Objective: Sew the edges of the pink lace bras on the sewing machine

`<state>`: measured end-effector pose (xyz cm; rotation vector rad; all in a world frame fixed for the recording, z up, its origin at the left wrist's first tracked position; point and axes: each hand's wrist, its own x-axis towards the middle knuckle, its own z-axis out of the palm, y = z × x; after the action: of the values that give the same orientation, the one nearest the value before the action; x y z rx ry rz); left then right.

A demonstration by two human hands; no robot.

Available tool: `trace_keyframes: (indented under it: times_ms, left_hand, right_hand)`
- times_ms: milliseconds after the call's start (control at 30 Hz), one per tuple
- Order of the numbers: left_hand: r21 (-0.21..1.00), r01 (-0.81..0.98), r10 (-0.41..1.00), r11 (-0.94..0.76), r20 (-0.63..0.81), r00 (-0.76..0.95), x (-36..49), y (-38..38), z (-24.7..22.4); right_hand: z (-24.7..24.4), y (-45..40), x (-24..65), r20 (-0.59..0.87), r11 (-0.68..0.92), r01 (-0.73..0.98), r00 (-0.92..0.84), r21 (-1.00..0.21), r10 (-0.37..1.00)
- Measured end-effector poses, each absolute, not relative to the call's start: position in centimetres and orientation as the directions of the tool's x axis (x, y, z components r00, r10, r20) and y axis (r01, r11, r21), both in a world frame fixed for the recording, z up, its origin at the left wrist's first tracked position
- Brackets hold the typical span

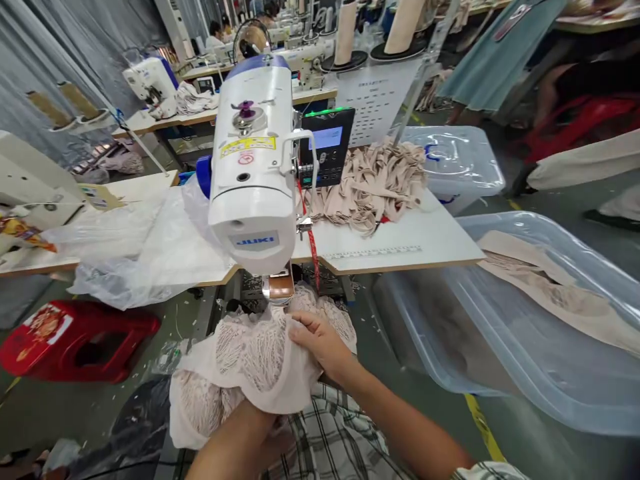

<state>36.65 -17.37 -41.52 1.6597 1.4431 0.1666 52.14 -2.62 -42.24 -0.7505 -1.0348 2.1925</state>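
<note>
A beige lace bra (260,360) hangs at the front of a white JUKI sewing machine (253,200), its upper edge under the machine's needle area (279,288). My right hand (320,343) is closed on the bra's right edge, thumb on top, just below the needle area. My left hand (255,427) reaches under the bra from below; the cloth covers its fingers, so their grip cannot be seen. More lace cups of the same beige show at the lower left and behind my right hand.
A pile of beige fabric strips (375,183) lies on the white table (400,247), behind a printed ruler. An open clear plastic bin (450,320) with beige cloth (555,287) stands to the right. A red stool (80,340) and plastic sheeting (135,273) are to the left.
</note>
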Motion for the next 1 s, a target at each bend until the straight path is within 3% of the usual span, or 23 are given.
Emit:
trace_keyframes:
  times_ms: [67,133,233,300,367,533,700,1000]
  left_hand:
    - [0.716,0.676,0.736,0.173,-0.551,0.394,34.6,-17.9,-39.7]
    - [0.737,0.619,0.779,0.271,-0.546,0.308,31.8,-17.7,-39.2]
    - [0.782,0.549,0.95,0.296,-0.301,-0.083,28.2,-15.4,-41.0]
    - [0.795,0.568,0.976,0.213,-0.143,-0.166,27.3,-13.0,-43.1]
    - [0.79,0.587,0.984,0.176,-0.149,-0.095,27.5,-10.4,-45.3]
    - [0.815,0.531,0.887,0.233,-0.402,0.226,29.7,-5.7,-49.6]
    - [0.825,0.5,0.798,0.262,-0.476,0.368,30.5,-3.3,-51.9]
    - [0.842,0.458,0.795,0.286,-0.475,0.377,36.2,-0.5,-55.2]
  right_hand:
    - [-42.5,-2.2,53.6,-0.249,-0.506,-0.245,-0.647,-0.827,0.721]
    - [-42.5,-1.8,55.1,-0.246,-0.482,-0.213,-0.649,-0.85,0.72]
    - [-42.1,-1.6,57.3,-0.246,-0.448,-0.169,-0.643,-0.878,0.725]
    - [-41.8,-1.7,58.7,-0.256,-0.46,-0.179,-0.633,-0.87,0.731]
    - [-41.6,-1.9,59.8,-0.258,-0.486,-0.229,-0.622,-0.843,0.74]
    - [-42.0,-3.1,61.9,-0.25,-0.511,-0.399,-0.546,-0.761,0.8]
    - [-42.3,-3.7,63.2,-0.324,-0.423,-0.385,-0.298,-0.82,0.898]
    - [-42.9,-4.0,64.8,-0.304,-0.288,-0.365,-0.015,-0.885,0.953]
